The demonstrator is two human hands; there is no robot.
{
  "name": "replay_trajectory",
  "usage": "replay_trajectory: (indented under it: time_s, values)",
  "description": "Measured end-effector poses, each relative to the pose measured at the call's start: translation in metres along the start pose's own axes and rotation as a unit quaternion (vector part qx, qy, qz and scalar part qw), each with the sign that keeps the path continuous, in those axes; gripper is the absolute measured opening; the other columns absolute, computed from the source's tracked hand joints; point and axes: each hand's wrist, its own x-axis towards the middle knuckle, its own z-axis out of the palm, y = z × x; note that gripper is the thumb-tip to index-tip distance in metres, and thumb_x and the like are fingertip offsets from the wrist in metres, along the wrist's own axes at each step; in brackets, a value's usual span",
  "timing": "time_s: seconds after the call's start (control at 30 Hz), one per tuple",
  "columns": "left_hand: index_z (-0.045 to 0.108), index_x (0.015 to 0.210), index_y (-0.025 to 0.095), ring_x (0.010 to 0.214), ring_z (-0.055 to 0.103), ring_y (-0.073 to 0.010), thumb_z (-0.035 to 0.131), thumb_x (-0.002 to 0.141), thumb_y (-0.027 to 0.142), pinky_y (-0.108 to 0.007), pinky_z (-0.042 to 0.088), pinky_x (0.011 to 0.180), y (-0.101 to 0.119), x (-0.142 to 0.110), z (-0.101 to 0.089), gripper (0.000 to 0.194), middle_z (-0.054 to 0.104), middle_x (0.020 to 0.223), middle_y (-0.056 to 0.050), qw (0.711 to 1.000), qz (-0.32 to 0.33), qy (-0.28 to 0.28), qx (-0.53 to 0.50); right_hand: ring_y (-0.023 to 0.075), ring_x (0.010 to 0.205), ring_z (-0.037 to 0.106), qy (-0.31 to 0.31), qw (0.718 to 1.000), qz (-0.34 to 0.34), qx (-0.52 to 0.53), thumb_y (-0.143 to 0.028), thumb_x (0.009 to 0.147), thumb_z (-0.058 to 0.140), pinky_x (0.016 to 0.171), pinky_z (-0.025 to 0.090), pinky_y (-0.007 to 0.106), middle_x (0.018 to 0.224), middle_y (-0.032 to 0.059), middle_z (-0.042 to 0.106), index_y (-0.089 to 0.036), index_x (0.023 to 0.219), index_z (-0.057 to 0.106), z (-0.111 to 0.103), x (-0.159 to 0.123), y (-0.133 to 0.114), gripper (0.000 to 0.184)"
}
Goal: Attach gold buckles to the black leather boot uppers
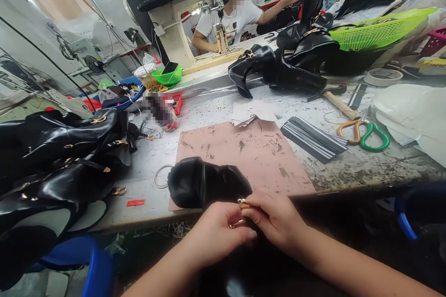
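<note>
A black leather boot upper lies partly over the pink mat and reaches down past the table's front edge, where dark shadow hides its lower part. At its near right end, a small gold-coloured metal buckle sits in the fingers of my right hand, thumb and forefinger pinched on it. My left hand is closed just beside, its fingers curled round a gold-coloured metal piece of the same fitting. The leather between the hands is mostly hidden.
Black boot uppers are heaped at left and at back right. Dark strips, scissors and a hammer lie right. A sewing machine stands behind, with a person in a white shirt beyond it.
</note>
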Motion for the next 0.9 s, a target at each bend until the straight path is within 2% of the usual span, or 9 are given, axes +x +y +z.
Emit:
replay_trajectory:
  time_s: [0.13, 0.2, 0.37, 0.43, 0.53, 0.7, 0.8, 0.83, 0.9]
  values:
    - [0.055, 0.07, 0.014, 0.051, 0.048, -0.0098, 0.054, 0.069, 0.02, -0.02, 0.037, 0.048, -0.004, 0.0, 0.005, 0.005, 0.051, 0.057, 0.004, 0.999, -0.01, 0.036, 0.006, 0.0115, 0.055, 0.059, -0.007, 0.999, 0.026, 0.027, -0.027, 0.091, 0.043, 0.051, 0.046, 0.02, 0.066, 0.0013, 0.063, -0.019, 0.082, 0.054, -0.002, -0.003, 0.001, 0.016]
    - [0.052, 0.067, 0.015, 0.049, 0.048, -0.0096, 0.055, 0.071, 0.023, -0.019, 0.036, 0.046, -0.002, -0.002, 0.005, 0.009, 0.049, 0.053, 0.004, 0.998, -0.021, 0.042, 0.031, 0.0111, 0.053, 0.058, 0.004, 0.998, 0.05, 0.036, -0.027, 0.092, 0.042, 0.049, 0.045, 0.02, 0.064, 0.0004, 0.061, -0.019, 0.082, 0.053, -0.001, -0.005, 0.002, 0.017]
    - [0.054, 0.074, 0.015, 0.045, 0.042, -0.0071, 0.049, 0.078, 0.025, -0.017, 0.032, 0.045, 0.002, -0.005, 0.0, 0.012, 0.047, 0.049, 0.006, 0.999, -0.009, -0.019, 0.037, 0.0114, 0.055, 0.054, 0.003, 0.995, 0.086, 0.057, -0.028, 0.091, 0.042, 0.05, 0.044, 0.021, 0.064, -0.0003, 0.056, -0.02, 0.078, 0.052, 0.0, -0.006, 0.003, 0.019]
    - [0.056, 0.079, 0.014, 0.043, 0.041, -0.0066, 0.048, 0.078, 0.024, -0.017, 0.033, 0.044, 0.0, -0.003, -0.001, 0.013, 0.045, 0.05, 0.007, 0.999, -0.008, -0.039, 0.024, 0.0123, 0.058, 0.054, -0.013, 0.996, 0.078, 0.043, -0.027, 0.09, 0.042, 0.052, 0.045, 0.022, 0.066, 0.0007, 0.056, -0.019, 0.076, 0.053, -0.001, -0.004, 0.003, 0.019]
    - [0.059, 0.081, 0.013, 0.047, 0.04, -0.0066, 0.051, 0.075, 0.022, -0.018, 0.033, 0.044, -0.003, 0.0, -0.001, 0.013, 0.046, 0.057, 0.006, 0.999, -0.004, -0.037, 0.019, 0.0117, 0.055, 0.053, -0.028, 0.998, 0.062, -0.004, -0.026, 0.091, 0.042, 0.05, 0.043, 0.021, 0.065, 0.0006, 0.056, -0.019, 0.075, 0.053, -0.001, -0.003, 0.0, 0.021]
    - [0.061, 0.078, 0.014, 0.072, 0.053, -0.0126, 0.049, 0.073, 0.014, -0.022, 0.042, 0.067, -0.007, 0.005, 0.002, 0.014, 0.06, 0.076, 0.002, 0.997, 0.061, -0.032, 0.038, 0.012, 0.053, 0.05, -0.018, 0.994, -0.04, -0.1, -0.021, 0.091, 0.039, 0.049, 0.04, 0.022, 0.063, 0.0017, 0.057, -0.017, 0.075, 0.052, 0.003, -0.001, -0.003, 0.021]
    - [0.06, 0.073, 0.014, 0.077, 0.056, -0.0142, 0.047, 0.071, 0.011, -0.023, 0.043, 0.071, -0.008, 0.007, 0.002, 0.014, 0.061, 0.077, 0.002, 0.995, 0.083, -0.027, 0.056, 0.0126, 0.052, 0.048, -0.018, 0.991, -0.071, -0.115, -0.017, 0.09, 0.038, 0.047, 0.038, 0.023, 0.063, 0.0026, 0.056, -0.017, 0.077, 0.053, 0.005, 0.001, -0.004, 0.021]
    - [0.06, 0.072, 0.014, 0.076, 0.056, -0.0141, 0.047, 0.07, 0.011, -0.023, 0.043, 0.071, -0.008, 0.007, 0.002, 0.014, 0.061, 0.077, 0.002, 0.994, 0.084, -0.026, 0.06, 0.0125, 0.052, 0.048, -0.026, 0.993, -0.059, -0.103, -0.017, 0.09, 0.037, 0.047, 0.038, 0.023, 0.063, 0.0025, 0.055, -0.017, 0.076, 0.053, 0.006, 0.002, -0.004, 0.021]
    - [0.06, 0.074, 0.015, 0.074, 0.055, -0.0135, 0.049, 0.071, 0.013, -0.022, 0.043, 0.07, -0.008, 0.007, 0.002, 0.011, 0.06, 0.076, 0.002, 0.995, 0.069, -0.023, 0.067, 0.0122, 0.055, 0.049, -0.061, 0.997, 0.014, -0.047, -0.019, 0.089, 0.04, 0.049, 0.04, 0.022, 0.064, 0.0021, 0.055, -0.018, 0.073, 0.053, 0.003, 0.006, -0.003, 0.02]
